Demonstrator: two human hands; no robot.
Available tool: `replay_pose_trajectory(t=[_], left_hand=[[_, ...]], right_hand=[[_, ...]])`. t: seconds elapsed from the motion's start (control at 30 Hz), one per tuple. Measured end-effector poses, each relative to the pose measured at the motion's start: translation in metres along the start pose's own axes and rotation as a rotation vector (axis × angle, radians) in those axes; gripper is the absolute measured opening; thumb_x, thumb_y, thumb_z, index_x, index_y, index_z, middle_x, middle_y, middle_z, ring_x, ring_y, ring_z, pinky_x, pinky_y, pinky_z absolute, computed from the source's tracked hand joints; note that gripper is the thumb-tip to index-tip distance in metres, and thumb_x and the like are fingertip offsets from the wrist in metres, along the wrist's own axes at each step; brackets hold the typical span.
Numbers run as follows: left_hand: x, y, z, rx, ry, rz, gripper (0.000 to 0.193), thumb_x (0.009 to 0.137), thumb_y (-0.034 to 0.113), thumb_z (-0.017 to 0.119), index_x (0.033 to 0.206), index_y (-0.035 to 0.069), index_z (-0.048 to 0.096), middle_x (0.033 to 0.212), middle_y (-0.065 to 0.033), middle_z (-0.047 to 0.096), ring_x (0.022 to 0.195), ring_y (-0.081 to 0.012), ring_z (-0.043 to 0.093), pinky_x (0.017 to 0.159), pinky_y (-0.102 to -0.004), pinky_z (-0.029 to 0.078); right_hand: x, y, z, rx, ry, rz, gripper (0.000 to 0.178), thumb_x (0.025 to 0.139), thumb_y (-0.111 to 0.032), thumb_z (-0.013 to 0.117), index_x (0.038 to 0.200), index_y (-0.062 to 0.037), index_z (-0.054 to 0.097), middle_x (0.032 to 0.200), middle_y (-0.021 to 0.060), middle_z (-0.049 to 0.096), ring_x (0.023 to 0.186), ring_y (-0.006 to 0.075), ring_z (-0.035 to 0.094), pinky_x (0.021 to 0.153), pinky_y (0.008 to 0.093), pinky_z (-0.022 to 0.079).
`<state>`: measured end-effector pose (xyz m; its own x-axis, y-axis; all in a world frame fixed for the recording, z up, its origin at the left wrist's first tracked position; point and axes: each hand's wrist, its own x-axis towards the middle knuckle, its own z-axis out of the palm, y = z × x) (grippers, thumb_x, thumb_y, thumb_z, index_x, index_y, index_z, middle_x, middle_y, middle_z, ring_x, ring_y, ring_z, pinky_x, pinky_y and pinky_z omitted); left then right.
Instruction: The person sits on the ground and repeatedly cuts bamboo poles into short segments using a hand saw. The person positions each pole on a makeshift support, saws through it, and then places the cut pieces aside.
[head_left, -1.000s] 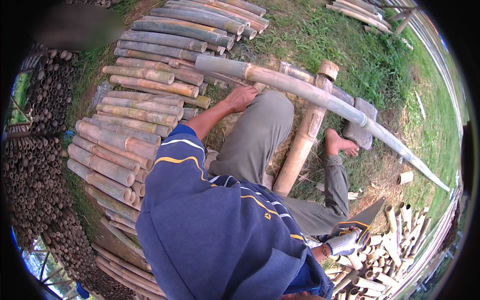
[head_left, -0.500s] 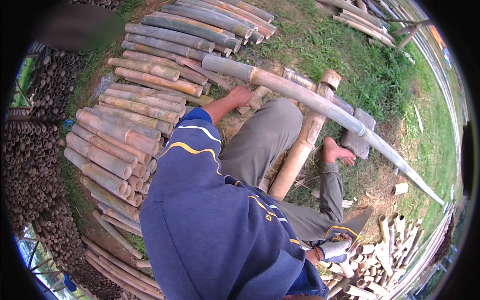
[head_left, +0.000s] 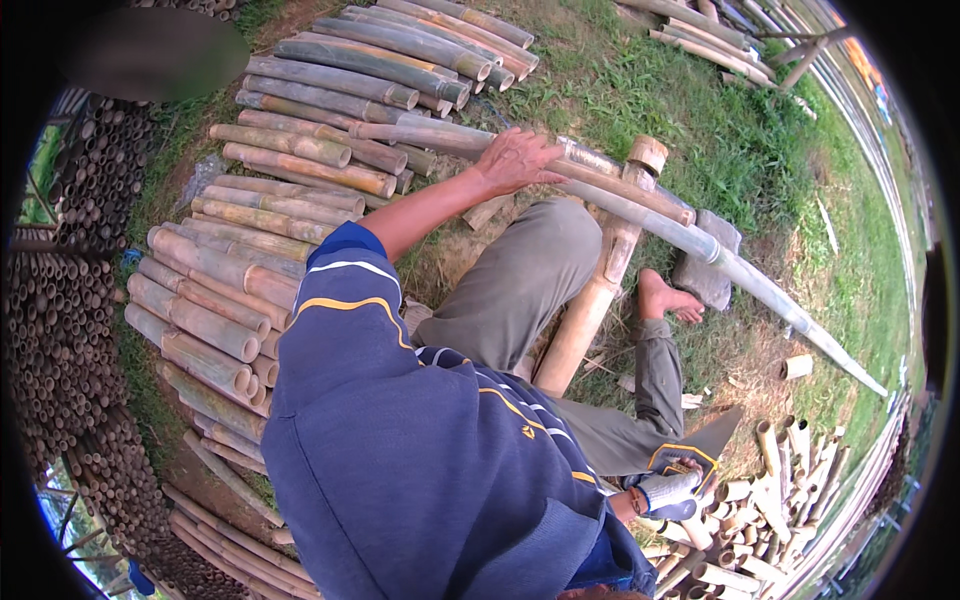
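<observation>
A long grey-green bamboo pole [head_left: 765,285] lies aslant across a bamboo stand [head_left: 590,310]. My bare left hand [head_left: 516,160] is over the pole, its fingers curved over a narrower brown bamboo stick [head_left: 632,190] laid lengthwise along it. The stick's right end lies just past the top of the stand; its left part reaches toward the cut bamboo pieces. In a white glove, my right hand [head_left: 668,488] is closed round the black and yellow handle of a handsaw [head_left: 718,432], low on the right. The saw's blade points up and away from the pole.
Cut bamboo lengths [head_left: 250,270] are stacked in rows on the left. Short bamboo offcuts [head_left: 770,520] are heaped at the lower right. A grey stone block [head_left: 706,268] sits beside my bare foot [head_left: 662,300]. More poles [head_left: 715,45] lie at the far right, beyond the grass.
My left hand has risen from low beside my knee to the top of the pole. The brown stick now lies along the pole. My right hand keeps the saw in place.
</observation>
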<state>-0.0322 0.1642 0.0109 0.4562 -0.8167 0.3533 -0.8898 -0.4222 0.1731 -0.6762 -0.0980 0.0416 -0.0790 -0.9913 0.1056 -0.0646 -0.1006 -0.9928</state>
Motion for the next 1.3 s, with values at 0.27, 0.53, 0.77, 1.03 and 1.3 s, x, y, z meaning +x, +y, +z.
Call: replay_pose_trajectory(t=[0.27,0.53,0.77,1.03,1.3], left_hand=[[0.057,0.011,0.063,0.0,0.022,0.003,0.067,0.1,0.073,0.062,0.124,0.013,0.076,0.098,-0.0107,0.07,0.1,-0.0318,0.069,0.092,-0.0488,0.05],[0.059,0.014,0.077,0.055,-0.224,-0.062,0.076,0.102,0.075,0.058,0.14,0.01,0.071,0.127,-0.0176,0.063,0.123,-0.0379,0.058,0.104,-0.0539,0.048],[0.098,0.036,0.086,-0.024,-0.463,0.024,0.077,0.109,0.071,0.05,0.149,0.007,0.061,0.131,-0.0252,0.071,0.125,-0.0438,0.065,0.105,-0.057,0.05],[0.155,0.083,0.124,-0.243,-0.539,0.144,0.103,0.068,0.068,0.094,0.145,0.009,0.062,0.122,-0.0271,0.077,0.118,-0.0476,0.073,0.101,-0.0573,0.057],[0.131,0.065,0.117,-0.187,-0.532,0.043,0.078,0.066,0.052,0.096,0.124,0.007,0.07,0.114,-0.0233,0.079,0.111,-0.0436,0.076,0.096,-0.0555,0.059]], right_hand=[[0.016,0.019,-0.018,-0.005,0.047,0.137,0.009,0.104,-0.01,0.057,0.108,-0.0087,0.065,0.092,0.0032,0.067,0.086,0.0171,0.066,0.081,0.0301,0.053],[-0.014,-0.053,0.061,-0.122,0.067,-0.079,0.067,0.095,0.011,0.057,0.158,-0.005,0.042,0.098,0.0076,0.066,0.079,0.0131,0.064,0.071,0.0287,0.056],[-0.055,-0.119,0.119,-0.116,-0.095,-0.177,0.066,0.104,0.001,0.062,0.165,-0.0071,0.038,0.095,0.0049,0.064,0.078,0.0117,0.064,0.074,0.0281,0.057],[-0.092,-0.126,0.176,-0.015,-0.486,-0.09,0.067,0.101,-0.006,0.069,0.163,-0.0071,0.042,0.109,0.0085,0.066,0.091,0.0132,0.066,0.082,0.0276,0.055],[-0.121,-0.116,0.231,-0.219,-0.668,-0.328,0.068,0.09,0.008,0.063,0.156,-0.0036,0.051,0.139,0.0137,0.057,0.128,0.0238,0.059,0.112,0.0348,0.046]])
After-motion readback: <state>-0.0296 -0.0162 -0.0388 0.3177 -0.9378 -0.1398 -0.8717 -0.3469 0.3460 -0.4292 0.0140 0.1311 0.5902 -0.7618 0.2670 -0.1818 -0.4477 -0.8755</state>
